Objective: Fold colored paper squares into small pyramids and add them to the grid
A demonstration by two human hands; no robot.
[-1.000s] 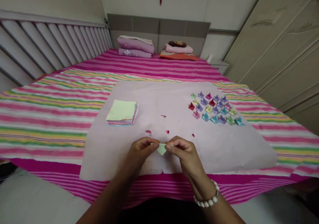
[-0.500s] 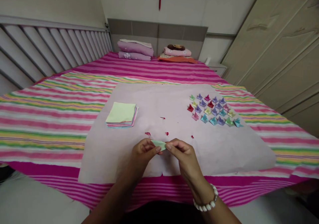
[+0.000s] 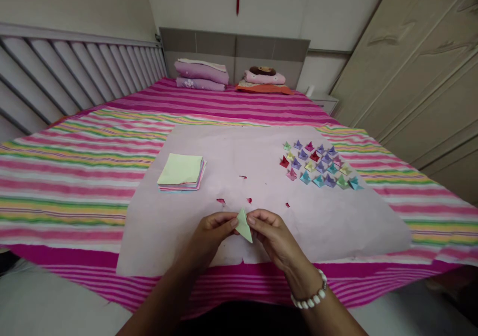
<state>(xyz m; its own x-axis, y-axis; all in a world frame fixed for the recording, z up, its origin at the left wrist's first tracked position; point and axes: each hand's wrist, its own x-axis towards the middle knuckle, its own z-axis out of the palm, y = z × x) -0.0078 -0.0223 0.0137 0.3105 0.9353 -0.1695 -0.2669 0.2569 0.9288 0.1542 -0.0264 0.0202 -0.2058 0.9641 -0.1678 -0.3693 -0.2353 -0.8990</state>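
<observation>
Green folded paper [image 3: 244, 227] is pinched at its sides by the left hand [image 3: 213, 230] and the right hand [image 3: 274, 232] over the near middle of a pale sheet [image 3: 336, 226]. Red scraps [image 3: 221, 201] lie just beyond, a paper stack [image 3: 180, 169] sits left, and folded shapes [image 3: 305, 177] cluster far right.

This is a bedroom in a home: a wide bed [image 3: 209, 101], spread with bright striped cloths [image 3: 63, 176], stands against a two-tone grey headboard [image 3: 216, 47]. Folded purple bedding [image 3: 201, 72] and a second, pink and orange pile [image 3: 265, 79] lie at its head. Beside it are a small bedside cabinet [image 3: 324, 104] and, on the right, tall cream panelled doors [image 3: 411, 82].
</observation>
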